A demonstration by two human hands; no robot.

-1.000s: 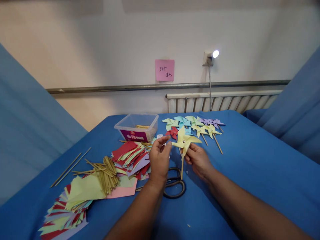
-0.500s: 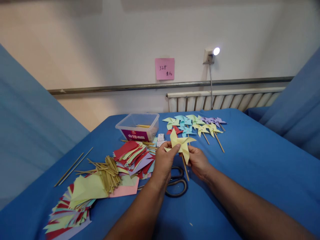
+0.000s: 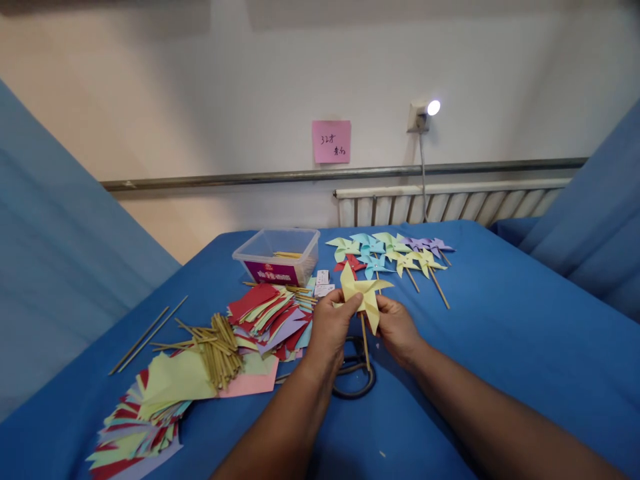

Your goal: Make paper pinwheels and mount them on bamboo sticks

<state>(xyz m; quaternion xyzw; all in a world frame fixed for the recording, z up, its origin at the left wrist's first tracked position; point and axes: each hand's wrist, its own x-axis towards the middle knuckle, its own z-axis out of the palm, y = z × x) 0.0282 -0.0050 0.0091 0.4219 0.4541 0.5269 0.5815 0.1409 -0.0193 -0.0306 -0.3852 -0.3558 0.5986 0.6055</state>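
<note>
A yellow paper pinwheel [image 3: 367, 291] on a thin wooden stick is held up over the blue table [image 3: 500, 333]. My left hand [image 3: 331, 326] pinches its left blade between thumb and fingers. My right hand [image 3: 395, 326] grips the pinwheel from the right, near the top of the stick. Black scissors [image 3: 354, 373] lie on the table right under both hands, partly hidden by my left wrist.
A row of finished pinwheels [image 3: 395, 252] lies behind my hands. A clear plastic box [image 3: 277, 256] stands at the back left. Stacks of coloured paper squares [image 3: 267, 315], a bundle of wooden sticks [image 3: 217, 350] and more paper [image 3: 145, 413] spread to the left. Two long sticks [image 3: 147, 333] lie farther left.
My left hand has closed onto the pinwheel's left blade. The pinwheel has turned and come slightly lower and closer to me, and its stick now hangs nearly straight down.
</note>
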